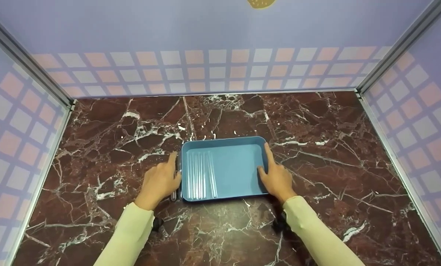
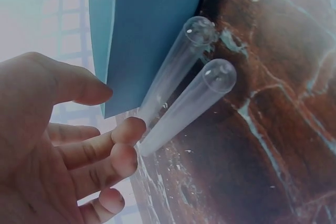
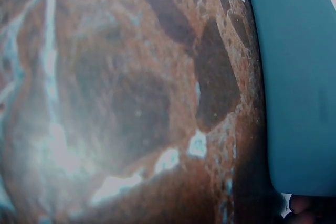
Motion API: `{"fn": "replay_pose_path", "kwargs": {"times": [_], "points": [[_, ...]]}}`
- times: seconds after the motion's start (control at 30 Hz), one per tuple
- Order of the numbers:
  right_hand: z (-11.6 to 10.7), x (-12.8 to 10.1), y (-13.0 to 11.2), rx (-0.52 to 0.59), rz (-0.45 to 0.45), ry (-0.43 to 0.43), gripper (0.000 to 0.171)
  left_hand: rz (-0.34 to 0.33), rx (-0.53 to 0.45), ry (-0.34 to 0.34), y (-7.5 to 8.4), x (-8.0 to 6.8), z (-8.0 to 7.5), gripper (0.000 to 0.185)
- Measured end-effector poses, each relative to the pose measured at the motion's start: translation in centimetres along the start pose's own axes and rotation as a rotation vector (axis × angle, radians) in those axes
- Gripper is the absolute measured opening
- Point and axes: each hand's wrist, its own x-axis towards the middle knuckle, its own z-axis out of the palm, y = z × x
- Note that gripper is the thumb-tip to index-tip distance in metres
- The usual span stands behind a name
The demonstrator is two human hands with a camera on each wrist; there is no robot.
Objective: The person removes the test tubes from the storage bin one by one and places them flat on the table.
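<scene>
Right hand (image 1: 278,180) I watch remotely, pinching the blue tray (image 1: 239,173), left hand (image 1: 159,181) loosely bent, thumb and fingers apart, beside two clear tubes (image 2: 185,112)

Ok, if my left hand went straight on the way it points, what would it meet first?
Your left hand would likely meet the tubes outside the tray first; depth is unclear, so it may be touching one.

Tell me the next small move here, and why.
I'd likely have the left hand pick up the outer clear tube: that hand's fingers are close by, the tube lies outside the blue tray while similar tubes lie inside, and the right hand grips the tray's right side.
</scene>
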Motion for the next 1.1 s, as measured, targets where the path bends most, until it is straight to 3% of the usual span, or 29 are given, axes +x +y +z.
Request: {"fn": "replay_pose_path", "kwargs": {"times": [0.53,0.77,1.1], "points": [[0.1,0.1,-0.1,0.003,-0.008,-0.003,0.079,0.005,0.015,-0.002,1.0,0.2,-0.9,0.052],[0.0,0.2,-0.1,0.001,-0.012,0.019,0.079,0.032,0.027,0.024,1.4,0.4,-1.1,0.038],[0.0,0.0,0.0,-0.020,-0.006,0.006,0.079,0.056,0.017,0.057,2.2,0.4,-1.1,0.033]]}}
